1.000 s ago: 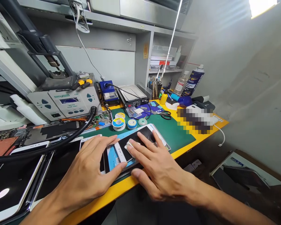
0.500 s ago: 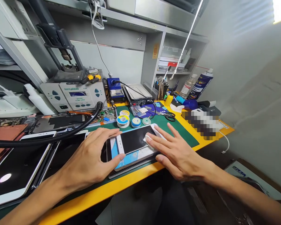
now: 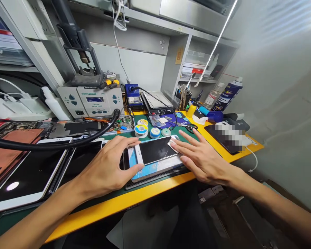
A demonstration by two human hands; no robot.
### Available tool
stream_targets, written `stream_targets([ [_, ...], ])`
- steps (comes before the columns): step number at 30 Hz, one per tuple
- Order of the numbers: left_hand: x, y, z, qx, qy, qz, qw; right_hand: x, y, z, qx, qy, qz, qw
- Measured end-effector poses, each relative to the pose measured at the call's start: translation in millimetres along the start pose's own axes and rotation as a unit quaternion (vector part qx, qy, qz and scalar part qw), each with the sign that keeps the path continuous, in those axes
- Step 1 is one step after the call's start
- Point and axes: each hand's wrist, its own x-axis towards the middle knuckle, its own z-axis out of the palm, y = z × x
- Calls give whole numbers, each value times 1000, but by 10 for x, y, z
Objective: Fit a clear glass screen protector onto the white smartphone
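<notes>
The left hand (image 3: 114,166) spans the white end of a phone (image 3: 155,152), pinching it edge to edge between thumb and fingertips; the right hand (image 3: 203,155) has its fingers spread, pressing a white wipe (image 3: 172,144) onto the opposite end.

At the back, a holder (image 3: 182,98) is crowded with tweezers and other tools. Near it stand a clear bottle (image 3: 211,97) of colourless liquid, a dark blue spray can (image 3: 228,95) and a small yellow bottle (image 3: 191,111). A shallow tray holds circuit boards (image 3: 125,123); the shelf bears clear boxes (image 3: 197,57).

A green mat (image 3: 0,224) covers most of the yellow-edged bench (image 3: 150,192), with solder spools (image 3: 141,130) beyond the phone and large dark-screened devices (image 3: 36,169) to the left. A grey wall (image 3: 274,86) closes the right side.

The phone lies face up on a blue-and-white pack (image 3: 151,168), its screen black and glossy, with a pale streak near the wipe.
</notes>
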Motion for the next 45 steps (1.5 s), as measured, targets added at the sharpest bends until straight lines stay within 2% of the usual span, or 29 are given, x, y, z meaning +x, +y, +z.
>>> stream_targets([
  [2, 2, 2, 1, -2, 0, 0, 1000, 37, 11, 5, -12, 6, 2, 1000],
  [6, -2, 6, 9, 5, 7, -2, 1000, 88, -71, 8, -13, 8, -55, 998],
  [12, 8, -11, 27, -5, 2, 4, 1000, 42, 47, -81, -51, 28, -90, 994],
  [18, 15, 5, 31, 1, 13, 5, 1000, 165, -5, -81, -56, 30, -134, 989],
  [24, 22, 26, 27, 4, 11, 17, 1000, 120, 54, -95, -64, 30, -123, 990],
  [30, -6, 8, 32, 13, 21, 23, 999, 210, -3, -52, -40, 28, -158, 986],
  [35, 16, -1, 39, 14, 23, 29, 999, 2, 205, -114, -68, 14, -121, 990],
  [37, 30, -2, 45, 14, 28, 34, 999, -7, 210, -101, -61, 18, -105, 992],
  [40, 38, -4, 51, 16, 32, 36, 999, 119, 34, -12, -29, 23, -95, 995],
  [45, 11, -18, 54, 27, 35, 37, 998, 375, -506, 174, 42, 40, -61, 996],
])
